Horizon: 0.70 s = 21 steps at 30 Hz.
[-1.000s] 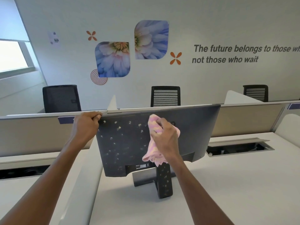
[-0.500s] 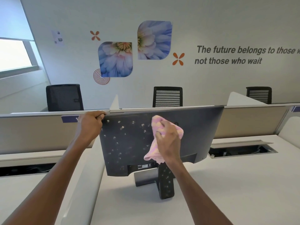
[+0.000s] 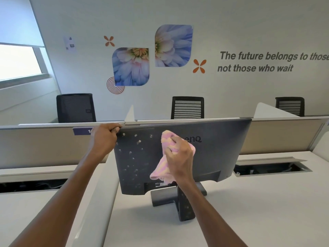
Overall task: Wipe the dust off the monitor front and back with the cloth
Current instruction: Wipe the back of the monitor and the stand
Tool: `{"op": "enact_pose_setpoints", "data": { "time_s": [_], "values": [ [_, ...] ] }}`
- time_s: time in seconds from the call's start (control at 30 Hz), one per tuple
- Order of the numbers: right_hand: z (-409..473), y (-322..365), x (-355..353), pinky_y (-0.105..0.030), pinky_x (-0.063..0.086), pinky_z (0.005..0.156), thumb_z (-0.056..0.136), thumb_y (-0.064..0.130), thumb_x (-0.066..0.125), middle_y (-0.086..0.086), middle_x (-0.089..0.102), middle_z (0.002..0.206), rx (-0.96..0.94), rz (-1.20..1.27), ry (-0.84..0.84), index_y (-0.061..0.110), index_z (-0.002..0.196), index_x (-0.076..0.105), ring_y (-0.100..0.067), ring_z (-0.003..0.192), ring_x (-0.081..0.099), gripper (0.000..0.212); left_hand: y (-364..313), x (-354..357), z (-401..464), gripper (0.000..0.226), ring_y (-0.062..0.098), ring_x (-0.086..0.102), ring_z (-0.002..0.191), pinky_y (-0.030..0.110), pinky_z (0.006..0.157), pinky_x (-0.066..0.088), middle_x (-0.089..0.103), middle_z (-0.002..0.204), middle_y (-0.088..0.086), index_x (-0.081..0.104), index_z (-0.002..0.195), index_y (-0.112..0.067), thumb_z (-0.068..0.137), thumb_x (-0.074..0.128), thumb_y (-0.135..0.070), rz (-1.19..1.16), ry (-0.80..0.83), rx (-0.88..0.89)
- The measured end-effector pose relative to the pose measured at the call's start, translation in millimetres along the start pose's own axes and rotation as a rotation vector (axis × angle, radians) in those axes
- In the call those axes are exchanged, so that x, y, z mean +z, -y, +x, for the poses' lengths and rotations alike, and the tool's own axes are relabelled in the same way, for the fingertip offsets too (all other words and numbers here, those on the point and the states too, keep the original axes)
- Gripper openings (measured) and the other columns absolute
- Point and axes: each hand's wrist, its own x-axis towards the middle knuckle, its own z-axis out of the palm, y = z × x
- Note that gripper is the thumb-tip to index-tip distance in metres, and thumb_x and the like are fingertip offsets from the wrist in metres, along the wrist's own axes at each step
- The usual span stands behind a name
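We've got the monitor (image 3: 210,154) standing on the worktop (image 3: 258,211) with its back toward us. Our left hand (image 3: 104,138) hooks its fingers over the top-left corner, probably so the panel doesn't rock. Right hand (image 3: 179,157) has fingers bunched around the pink cloth (image 3: 164,168), pressing it mid-panel. White specks (image 3: 131,157) on the left side look unwiped.

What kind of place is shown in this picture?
Most likely an open-plan office. White desks are separated by low partition panels, black mesh office chairs stand behind them, and a motivational slogan is printed on the wall. A computer monitor stands on the nearest desk.
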Motion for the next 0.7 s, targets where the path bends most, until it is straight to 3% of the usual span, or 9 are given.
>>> {"op": "enact_pose_setpoints", "data": {
  "time_s": [0.1,0.3,0.4,0.5,0.57,0.7],
  "values": [
    [23,16,0,-0.018,0.042,0.095,0.086,0.018,0.068,0.001,0.069,0.114,-0.008,0.021,-0.067,0.014,0.121,0.066,-0.012,0.104,0.059,0.035,0,1,2,0.024,0.015,0.058,0.085,0.02,0.072,0.041,0.072,0.108,0.009,0.074,0.113,-0.01,0.099,0.055,-0.013,0.014,0.016,-0.015],
    [3,29,19,-0.024,0.048,0.096,0.086,0.019,0.063,0.004,0.068,0.113,-0.127,-0.01,0.187,0.021,0.12,0.067,-0.009,0.105,0.059,0.034,1,-1,-1,0.024,0.013,0.056,0.09,0.02,0.081,0.041,0.072,0.111,0.008,0.073,0.114,-0.009,0.099,0.055,-0.013,0.021,0.006,-0.01],
    [-4,18,13,-0.019,0.048,0.094,0.089,0.026,0.062,0.002,0.068,0.114,-0.029,-0.017,0.123,0.023,0.123,0.066,-0.008,0.102,0.06,0.035,0,0,1,0.024,0.012,0.056,0.088,0.018,0.076,0.039,0.072,0.109,0.008,0.074,0.113,-0.011,0.099,0.055,-0.015,0.02,0.008,-0.015],
    [18,32,11,-0.007,0.032,0.089,0.09,0.023,0.064,0.0,0.067,0.115,-0.03,-0.03,0.01,0.018,0.127,0.064,-0.013,0.104,0.059,0.037,0,2,3,0.024,0.012,0.056,0.081,0.01,0.06,0.036,0.072,0.107,0.007,0.074,0.112,-0.013,0.1,0.054,-0.015,0.026,0.022,-0.029],
    [26,46,17,-0.012,0.037,0.091,0.089,0.021,0.064,-0.001,0.066,0.117,-0.119,-0.073,0.051,0.019,0.126,0.064,-0.015,0.106,0.059,0.037,1,2,3,0.024,0.012,0.056,0.079,0.008,0.056,0.034,0.072,0.107,0.007,0.074,0.112,-0.013,0.1,0.054,-0.015,0.029,0.02,-0.029],
    [-1,37,28,-0.035,0.053,0.085,0.084,0.019,0.061,-0.003,0.065,0.113,-0.195,-0.173,0.186,0.021,0.123,0.063,-0.018,0.096,0.061,0.039,3,1,1,0.024,0.013,0.057,0.085,0.005,0.061,0.033,0.072,0.108,0.006,0.074,0.113,-0.012,0.099,0.054,-0.013,0.01,0.009,-0.026]
  ]
}}
